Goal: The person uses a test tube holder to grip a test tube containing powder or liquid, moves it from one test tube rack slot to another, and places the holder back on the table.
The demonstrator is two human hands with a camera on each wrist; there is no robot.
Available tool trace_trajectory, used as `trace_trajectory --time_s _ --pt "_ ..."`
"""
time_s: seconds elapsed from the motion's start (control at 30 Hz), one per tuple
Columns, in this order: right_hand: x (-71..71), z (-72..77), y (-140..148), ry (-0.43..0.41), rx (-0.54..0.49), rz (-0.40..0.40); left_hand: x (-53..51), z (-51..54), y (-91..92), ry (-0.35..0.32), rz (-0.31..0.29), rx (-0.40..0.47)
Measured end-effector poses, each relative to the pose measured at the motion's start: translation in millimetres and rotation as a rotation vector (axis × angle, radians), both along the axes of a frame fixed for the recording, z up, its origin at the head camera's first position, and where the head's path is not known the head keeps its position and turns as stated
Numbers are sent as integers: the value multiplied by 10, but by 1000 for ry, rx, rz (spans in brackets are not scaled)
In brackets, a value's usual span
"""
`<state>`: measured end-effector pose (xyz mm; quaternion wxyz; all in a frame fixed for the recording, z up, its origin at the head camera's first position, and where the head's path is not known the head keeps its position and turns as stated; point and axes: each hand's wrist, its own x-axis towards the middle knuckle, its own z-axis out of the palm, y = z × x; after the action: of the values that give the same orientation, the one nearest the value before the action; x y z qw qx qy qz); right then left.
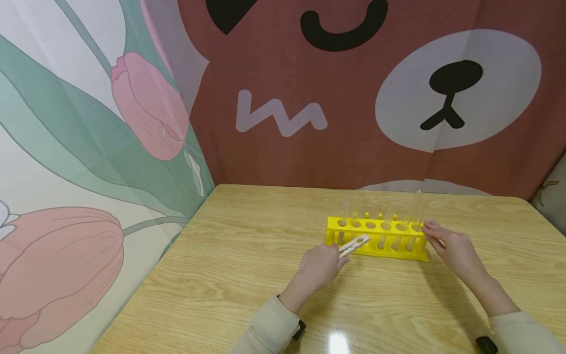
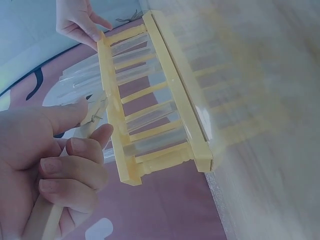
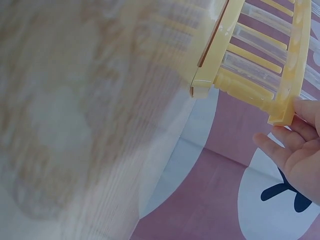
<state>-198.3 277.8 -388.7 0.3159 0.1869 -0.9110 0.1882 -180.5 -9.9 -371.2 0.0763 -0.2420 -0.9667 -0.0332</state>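
Observation:
A yellow test tube rack [image 1: 389, 254] stands upright on the table, with several clear test tubes [image 1: 417, 209] in its holes. My left hand [image 1: 319, 266] grips a wooden test tube clamp [image 1: 354, 245] by its handle. The clamp's tip is in front of the rack's left half; in the left wrist view the tip [image 2: 98, 107] overlaps the top plate, and I cannot tell whether they touch. At the rack's right end my right hand [image 1: 457, 251] holds the top plate, thumb on one side and fingers [image 3: 287, 137] on the other.
The wood-grain table [image 1: 221, 275] extends around the rack. Short yellow pegs [image 1: 380, 216] stick up along the rack's back. Behind the table hangs a cloth with a bear print [image 1: 283, 162], and a tulip-printed cloth [image 1: 146, 108] hangs at the left.

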Motion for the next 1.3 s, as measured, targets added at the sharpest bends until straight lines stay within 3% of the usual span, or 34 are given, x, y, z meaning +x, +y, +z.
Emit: trace_trajectory --time_s 0.7,1.03,1.3 --pt "-2 -20 4 8 -8 -3 -33 14 66 26 8 -50" --pt "16 -6 -10 2 -6 4 -61 21 84 3 21 -31" --pt "24 -5 -16 -1 -8 0 -67 38 101 25 15 -23"
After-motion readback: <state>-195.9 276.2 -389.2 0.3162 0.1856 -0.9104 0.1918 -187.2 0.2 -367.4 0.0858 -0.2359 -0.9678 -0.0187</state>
